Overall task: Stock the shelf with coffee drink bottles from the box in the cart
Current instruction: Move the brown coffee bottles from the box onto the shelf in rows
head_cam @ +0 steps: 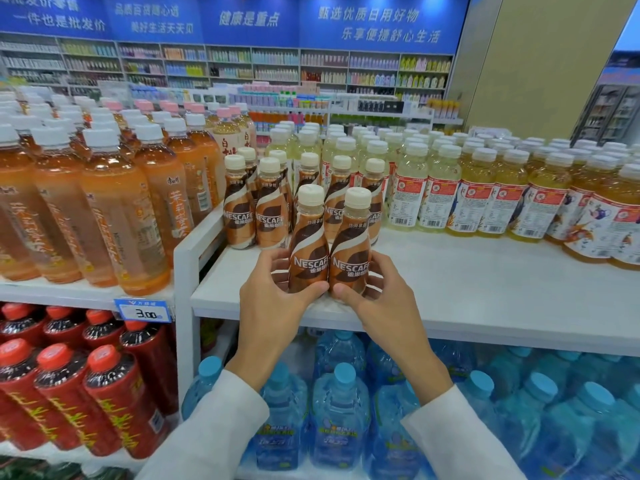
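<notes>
Two brown coffee drink bottles with cream caps stand side by side at the front edge of the white shelf (pixel 485 299). My left hand (pixel 273 299) wraps the base of the left bottle (pixel 308 244). My right hand (pixel 377 299) wraps the base of the right bottle (pixel 351 251). Both bottles are upright and touch each other. Behind them stand several more coffee bottles (pixel 270 206) in rows. The box and the cart are out of view.
Tall orange tea bottles (pixel 114 209) fill the shelf to the left behind a white divider (pixel 187 258). Pale yellow drink bottles (pixel 443 188) line the right. Red-capped bottles (pixel 104 393) and blue water jugs (pixel 343 410) sit below. A price tag (pixel 145 311) hangs left.
</notes>
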Demonstrator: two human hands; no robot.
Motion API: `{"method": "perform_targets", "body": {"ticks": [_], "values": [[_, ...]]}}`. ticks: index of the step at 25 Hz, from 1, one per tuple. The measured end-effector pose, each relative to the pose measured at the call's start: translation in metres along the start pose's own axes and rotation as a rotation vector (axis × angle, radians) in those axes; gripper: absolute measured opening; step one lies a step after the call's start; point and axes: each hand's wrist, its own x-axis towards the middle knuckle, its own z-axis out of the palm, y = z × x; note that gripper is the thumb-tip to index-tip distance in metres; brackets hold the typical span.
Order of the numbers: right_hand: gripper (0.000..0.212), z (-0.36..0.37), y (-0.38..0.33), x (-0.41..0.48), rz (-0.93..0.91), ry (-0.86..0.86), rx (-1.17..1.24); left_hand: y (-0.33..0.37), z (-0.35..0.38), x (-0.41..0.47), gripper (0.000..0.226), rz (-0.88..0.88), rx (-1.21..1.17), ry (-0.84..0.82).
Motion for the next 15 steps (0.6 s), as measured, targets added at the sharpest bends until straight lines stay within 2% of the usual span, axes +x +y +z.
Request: {"method": "perform_targets", "body": {"ticks": [6,10,13,15], "values": [[0.055,0.004,0.001,-0.004,-0.026,0.021,0.019,-0.001,0.0,-0.003,0.07,0.002,-0.002,-0.015],[0.064,0.01,0.008,-0.013,-0.034,0.102,0.0,-0.006,0.008,-0.012,0.075,0.026,0.043,0.025],[0.057,0.015,0.011,-0.01,-0.039,0.18,-0.027,-0.008,0.012,-0.01,0.065,0.037,0.117,0.067],[0.054,0.016,0.008,0.003,-0.021,0.173,-0.056,-0.006,0.013,0.0,0.062,0.013,0.189,0.075]]}}
